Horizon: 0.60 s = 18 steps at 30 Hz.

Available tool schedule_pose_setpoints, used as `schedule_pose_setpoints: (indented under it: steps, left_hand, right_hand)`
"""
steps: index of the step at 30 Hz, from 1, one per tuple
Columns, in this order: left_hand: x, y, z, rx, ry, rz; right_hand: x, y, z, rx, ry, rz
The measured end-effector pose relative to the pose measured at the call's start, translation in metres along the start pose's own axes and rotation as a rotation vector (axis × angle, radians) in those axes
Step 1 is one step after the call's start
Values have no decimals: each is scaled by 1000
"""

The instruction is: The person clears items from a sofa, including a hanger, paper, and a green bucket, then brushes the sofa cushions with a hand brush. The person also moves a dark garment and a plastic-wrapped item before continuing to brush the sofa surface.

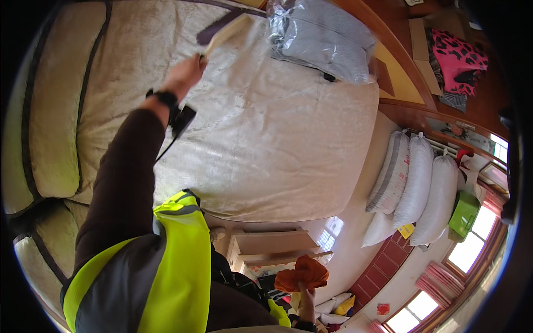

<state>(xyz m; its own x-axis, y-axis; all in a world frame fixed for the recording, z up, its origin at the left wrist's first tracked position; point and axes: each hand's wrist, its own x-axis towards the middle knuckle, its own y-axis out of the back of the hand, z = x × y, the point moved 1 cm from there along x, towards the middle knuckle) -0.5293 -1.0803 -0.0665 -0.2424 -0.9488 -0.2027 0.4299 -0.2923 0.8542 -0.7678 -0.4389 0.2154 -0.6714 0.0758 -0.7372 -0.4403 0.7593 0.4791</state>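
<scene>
My left hand (185, 75) is closed around the handle of a pale-backed brush (228, 33), whose dark bristles show beside it against the upper part of a beige plush sofa seat (266, 137). A dark watch and a small black device sit on that wrist. Low in the picture, my right hand (307, 297) grips a bunched orange cloth (302, 274), held away from the seat. A clear plastic bag with grey fabric in it (325, 37) lies at the seat's far corner.
Sofa cushions (60, 95) line the left. Full white sacks (433, 200) stand on the right near a green bin (464, 214). A wooden armrest (399, 70) borders the seat, with an open cardboard box (422, 58) and pink patterned fabric (458, 60) beyond. Drawers (275, 243) are below.
</scene>
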Motion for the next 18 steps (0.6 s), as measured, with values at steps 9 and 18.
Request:
schedule_pose_setpoints:
  steps: [9, 18]
  left_hand:
    - [-184, 0, 11, -8, -355, -227]
    - [-108, -46, 55, -202, 380, 8]
  right_hand:
    - [6, 25, 30, 29, 100, -135]
    - [-1, 66, 87, 114, 18, 10]
